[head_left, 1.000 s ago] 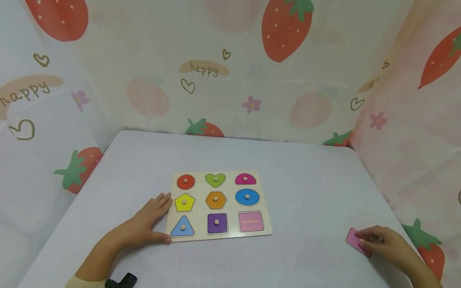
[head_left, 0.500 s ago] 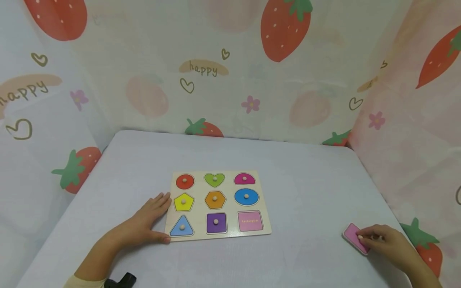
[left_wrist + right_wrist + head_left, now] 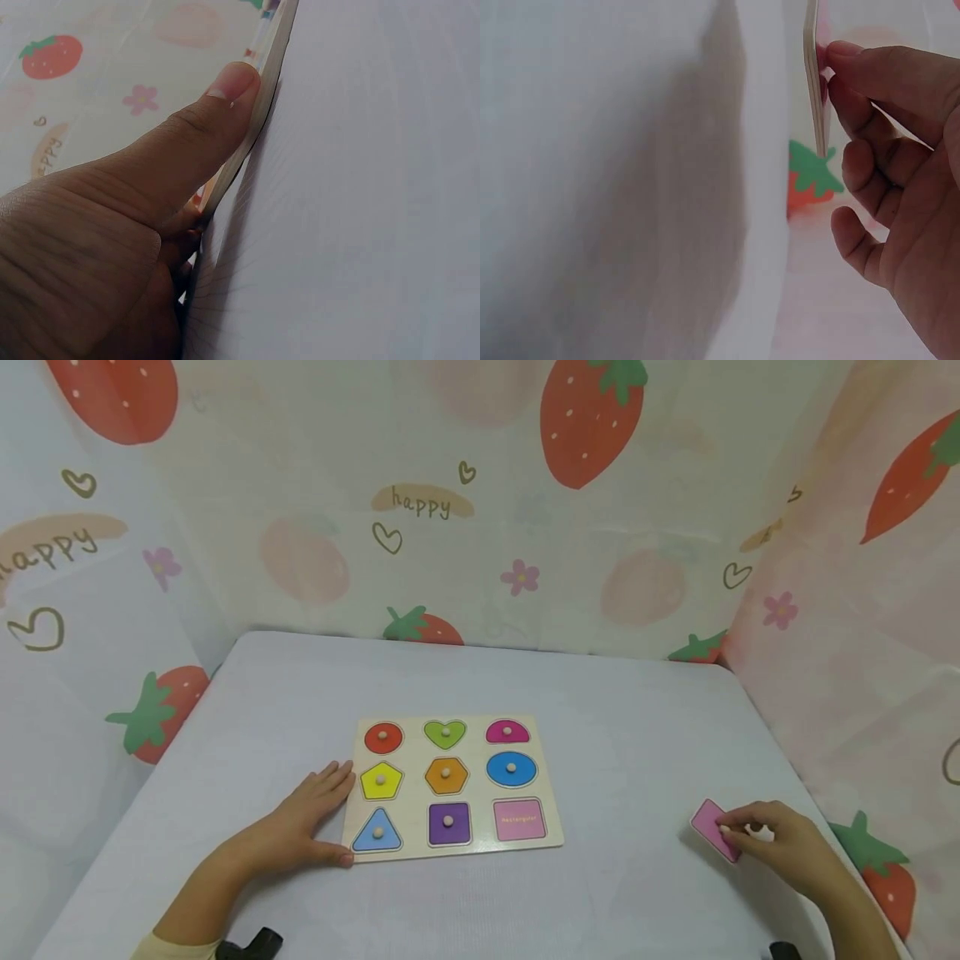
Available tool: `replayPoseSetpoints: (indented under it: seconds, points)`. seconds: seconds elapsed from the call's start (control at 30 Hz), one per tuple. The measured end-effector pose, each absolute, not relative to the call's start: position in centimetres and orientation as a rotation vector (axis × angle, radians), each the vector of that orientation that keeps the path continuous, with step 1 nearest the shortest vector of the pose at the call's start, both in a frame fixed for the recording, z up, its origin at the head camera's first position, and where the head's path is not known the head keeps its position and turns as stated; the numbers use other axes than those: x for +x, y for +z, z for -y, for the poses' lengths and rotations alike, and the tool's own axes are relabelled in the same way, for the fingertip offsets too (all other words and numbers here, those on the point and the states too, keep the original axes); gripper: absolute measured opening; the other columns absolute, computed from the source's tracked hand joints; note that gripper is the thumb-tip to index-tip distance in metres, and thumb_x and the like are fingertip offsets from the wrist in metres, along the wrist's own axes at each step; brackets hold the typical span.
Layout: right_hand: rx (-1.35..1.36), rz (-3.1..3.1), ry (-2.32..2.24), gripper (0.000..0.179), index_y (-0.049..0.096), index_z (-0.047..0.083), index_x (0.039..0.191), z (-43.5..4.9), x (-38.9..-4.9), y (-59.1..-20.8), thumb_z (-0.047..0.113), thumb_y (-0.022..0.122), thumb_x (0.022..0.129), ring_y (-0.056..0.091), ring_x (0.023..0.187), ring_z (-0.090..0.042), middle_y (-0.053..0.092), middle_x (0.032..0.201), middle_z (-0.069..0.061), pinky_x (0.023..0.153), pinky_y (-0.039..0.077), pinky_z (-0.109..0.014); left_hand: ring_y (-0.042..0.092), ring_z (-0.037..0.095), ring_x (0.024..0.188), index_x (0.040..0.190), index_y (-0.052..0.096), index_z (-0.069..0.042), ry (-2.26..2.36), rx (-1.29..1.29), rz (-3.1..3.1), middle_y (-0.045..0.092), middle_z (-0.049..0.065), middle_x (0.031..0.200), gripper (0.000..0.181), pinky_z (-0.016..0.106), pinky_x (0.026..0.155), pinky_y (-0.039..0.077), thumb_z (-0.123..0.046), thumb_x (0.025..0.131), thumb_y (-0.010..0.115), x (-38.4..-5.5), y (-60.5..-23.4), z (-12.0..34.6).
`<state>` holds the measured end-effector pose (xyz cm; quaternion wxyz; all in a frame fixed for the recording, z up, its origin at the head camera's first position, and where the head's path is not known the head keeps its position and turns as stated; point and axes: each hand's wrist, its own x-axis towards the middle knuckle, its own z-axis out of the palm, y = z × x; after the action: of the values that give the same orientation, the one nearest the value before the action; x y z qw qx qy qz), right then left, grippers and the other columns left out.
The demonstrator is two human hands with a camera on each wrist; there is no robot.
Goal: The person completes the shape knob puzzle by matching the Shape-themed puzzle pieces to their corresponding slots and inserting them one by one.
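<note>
On the white table lies a wooden shape puzzle board (image 3: 480, 852) with coloured knobbed pieces in its recesses. Its bottom right recess (image 3: 520, 819) is pink, bears printed lettering and holds no piece. My left hand (image 3: 300, 822) rests at the board's left edge, fingers extended, thumb (image 3: 202, 120) against the near corner. At the right, my right hand (image 3: 780, 843) pinches the small knob of a pink rectangular puzzle piece (image 3: 708, 827) between thumb and index finger. The piece is raised and tilted, its shadow falling on the cloth. In the right wrist view the piece's layered edge (image 3: 815, 90) shows.
A white cloth covers the table (image 3: 622, 735). Fabric walls printed with strawberries (image 3: 592, 422) enclose the back and both sides. A dark strap end (image 3: 251, 943) shows by my left forearm, and a dark object (image 3: 784, 951) by the right one.
My right hand has lifted the pink rectangular piece off the table and moved it left and away from me. My left hand stays at the board's edge.
</note>
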<state>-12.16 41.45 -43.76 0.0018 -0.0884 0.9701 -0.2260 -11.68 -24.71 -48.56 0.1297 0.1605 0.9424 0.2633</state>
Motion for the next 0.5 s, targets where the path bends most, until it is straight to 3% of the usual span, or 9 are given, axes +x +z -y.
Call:
replayPoseSetpoints:
  seconds: [0.5]
  points:
    - [-0.517,-3.036,-0.791,0.015,0.078,0.031,0.100,-36.1,-14.3,-42.6,0.021,0.081,0.090,0.052,0.093,-0.011,0.065,0.090,0.014,0.076,0.050,-0.034,0.005,0.036,0.159,0.162,0.028,-0.006,0.783,0.484,-2.738,0.017,0.009,0.172,0.123,0.063,0.126,0.009,-0.065,0.069,0.084,-11.6,-48.6,24.8]
